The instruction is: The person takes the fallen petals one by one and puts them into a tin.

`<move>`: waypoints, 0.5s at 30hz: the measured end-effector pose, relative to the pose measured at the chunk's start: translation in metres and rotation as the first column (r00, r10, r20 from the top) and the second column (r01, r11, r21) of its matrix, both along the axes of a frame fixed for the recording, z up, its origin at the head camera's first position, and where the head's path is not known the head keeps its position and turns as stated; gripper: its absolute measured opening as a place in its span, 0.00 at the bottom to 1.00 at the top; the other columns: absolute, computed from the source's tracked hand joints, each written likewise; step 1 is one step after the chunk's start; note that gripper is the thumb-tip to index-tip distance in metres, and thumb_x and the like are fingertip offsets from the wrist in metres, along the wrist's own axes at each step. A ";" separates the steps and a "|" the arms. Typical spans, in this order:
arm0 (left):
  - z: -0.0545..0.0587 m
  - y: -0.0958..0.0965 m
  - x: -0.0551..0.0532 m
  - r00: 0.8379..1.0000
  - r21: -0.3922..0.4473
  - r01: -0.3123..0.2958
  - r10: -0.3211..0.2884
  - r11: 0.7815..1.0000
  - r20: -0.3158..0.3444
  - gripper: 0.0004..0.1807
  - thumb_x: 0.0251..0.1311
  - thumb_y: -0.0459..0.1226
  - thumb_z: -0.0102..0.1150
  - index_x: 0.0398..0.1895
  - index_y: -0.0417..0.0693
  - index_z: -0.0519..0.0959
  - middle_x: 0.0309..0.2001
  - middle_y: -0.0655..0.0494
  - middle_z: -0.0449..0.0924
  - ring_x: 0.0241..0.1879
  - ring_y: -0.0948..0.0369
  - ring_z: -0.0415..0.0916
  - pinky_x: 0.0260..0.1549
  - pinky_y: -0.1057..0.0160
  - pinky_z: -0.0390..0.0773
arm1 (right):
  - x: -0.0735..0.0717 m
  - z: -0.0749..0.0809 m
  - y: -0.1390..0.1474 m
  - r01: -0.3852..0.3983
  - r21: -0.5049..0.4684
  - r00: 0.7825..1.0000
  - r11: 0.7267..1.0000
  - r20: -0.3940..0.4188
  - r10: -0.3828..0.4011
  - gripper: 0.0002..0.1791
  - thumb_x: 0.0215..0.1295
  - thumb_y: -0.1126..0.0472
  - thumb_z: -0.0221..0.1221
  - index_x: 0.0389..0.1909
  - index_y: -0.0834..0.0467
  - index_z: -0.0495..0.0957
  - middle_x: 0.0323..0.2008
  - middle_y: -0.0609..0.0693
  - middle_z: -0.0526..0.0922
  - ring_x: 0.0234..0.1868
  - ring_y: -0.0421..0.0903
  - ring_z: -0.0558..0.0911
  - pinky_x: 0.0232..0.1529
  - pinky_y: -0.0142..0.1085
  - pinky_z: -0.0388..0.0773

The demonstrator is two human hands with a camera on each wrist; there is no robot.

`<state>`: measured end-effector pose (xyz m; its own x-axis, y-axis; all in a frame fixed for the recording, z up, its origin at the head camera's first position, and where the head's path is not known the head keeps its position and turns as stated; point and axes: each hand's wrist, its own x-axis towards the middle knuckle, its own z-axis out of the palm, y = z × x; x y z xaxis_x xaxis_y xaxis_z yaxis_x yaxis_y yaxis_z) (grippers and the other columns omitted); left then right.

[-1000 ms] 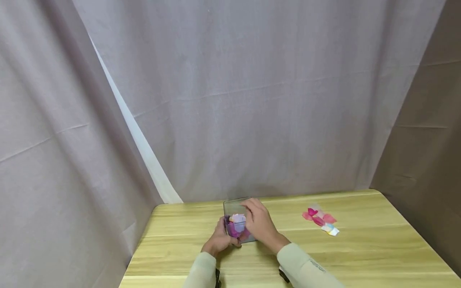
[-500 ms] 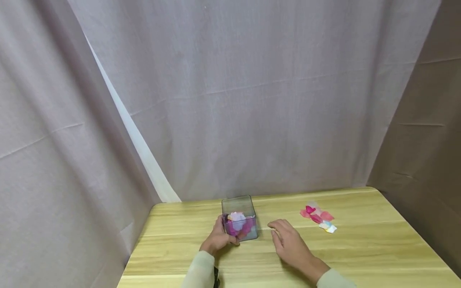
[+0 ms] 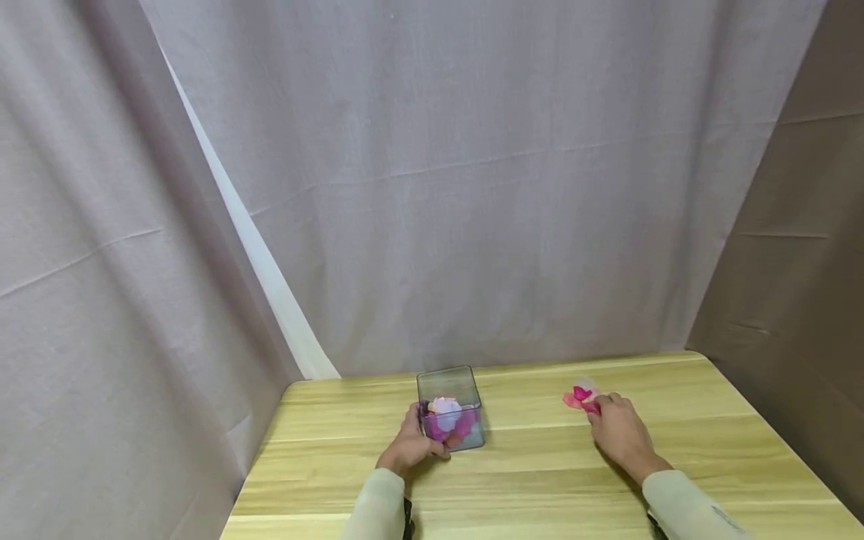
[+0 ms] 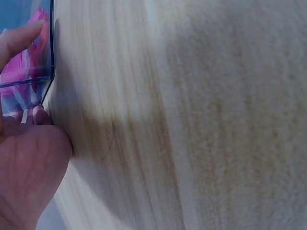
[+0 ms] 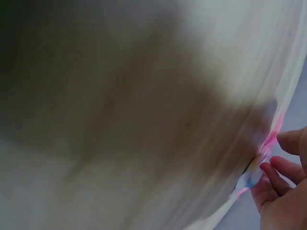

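Note:
On the left, a clear grey plastic box (image 3: 447,382) holds pink, purple and white flower petals (image 3: 445,409). My left hand (image 3: 407,446) grips the near left side of this box, thumb along its front. In the left wrist view, the thumb lies over the box wall and pink petals (image 4: 19,67) show through it. At the right, my right hand (image 3: 621,433) reaches over a small pile of loose petals (image 3: 580,394). Its fingertips touch white and pink petals (image 5: 252,176) in the right wrist view, with the thumb apart from the other fingers. The hand hides part of the pile.
The box and the loose petals are on a light wood-grain table (image 3: 520,480), with bare wood between them. Grey curtains (image 3: 486,225) hang behind the table's back edge and at both sides.
My right hand has left the box and moved right to the loose petals, now covering some of them. My left hand stays at the box, which has hardly moved.

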<state>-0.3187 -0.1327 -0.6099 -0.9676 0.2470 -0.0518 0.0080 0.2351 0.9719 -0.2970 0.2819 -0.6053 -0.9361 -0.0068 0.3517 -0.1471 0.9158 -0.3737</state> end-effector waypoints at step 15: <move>-0.002 0.002 -0.003 0.999 -0.007 -0.019 0.019 1.000 0.028 0.62 0.31 0.22 0.77 0.77 0.39 0.58 0.77 0.34 0.65 0.80 0.34 0.56 0.82 0.30 0.45 | -0.011 0.001 0.015 -0.032 0.081 0.998 0.996 0.057 0.027 0.03 0.58 0.74 0.61 0.33 0.67 0.79 0.32 0.56 0.79 0.33 0.52 0.79 0.36 0.52 0.84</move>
<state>-0.3216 -0.1310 -0.6115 -0.9703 0.2279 -0.0807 -0.0238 0.2418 0.9700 -0.3078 0.2974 -0.6047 -0.9533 -0.0615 0.2957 -0.1554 0.9393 -0.3058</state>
